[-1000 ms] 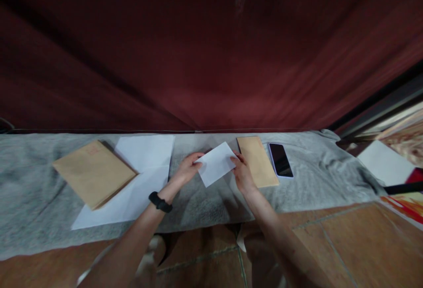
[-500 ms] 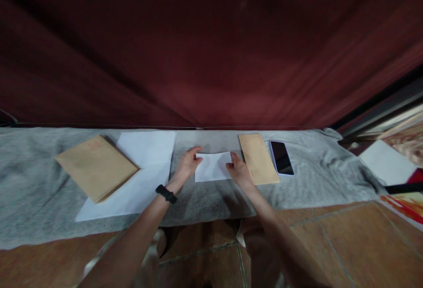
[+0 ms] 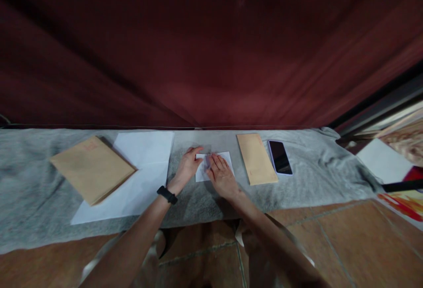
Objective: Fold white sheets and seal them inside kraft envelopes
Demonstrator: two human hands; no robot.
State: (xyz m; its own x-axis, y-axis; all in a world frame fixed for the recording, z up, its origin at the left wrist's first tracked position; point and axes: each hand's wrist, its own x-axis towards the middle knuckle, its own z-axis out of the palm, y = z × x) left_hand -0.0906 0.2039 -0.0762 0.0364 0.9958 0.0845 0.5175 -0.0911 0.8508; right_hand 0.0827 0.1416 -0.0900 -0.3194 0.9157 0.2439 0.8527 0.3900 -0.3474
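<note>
We have both hands on one small white rectangular sheet of paper (image 3: 201, 175), mid-worktop, on the grey fleecy cloth (image 3: 317, 164), between the large white paper sheet with a line across it (image 3: 145, 149) and the flat tan paper envelope (image 3: 257, 160).

Left hand (image 3: 187, 165): thumb on the small sheet's left end, index finger out past its far edge with a gap between; we can't tell whether it truly pinches the paper. Right hand (image 3: 223, 177): palm down, fingers outstretched and nearly side by side across the sheet, thumb slightly apart.

We judge this as pressing or smoothing along the far edge. To do it well, we want the left end anchored, the edges lined up first, then firm, even finger pressure from the left hand outward to the right corner. The fleece looks soft, so we'd expect it to give; short repeated strokes should beat one hard push. We'd avoid dragging the sheet, which might skew it.

Around: tan paper envelopes, apparently stacked (image 3: 92, 169), partly over the large sheet; black-screened phone with a pale purple rim (image 3: 280, 158) just right of the single envelope.
</note>
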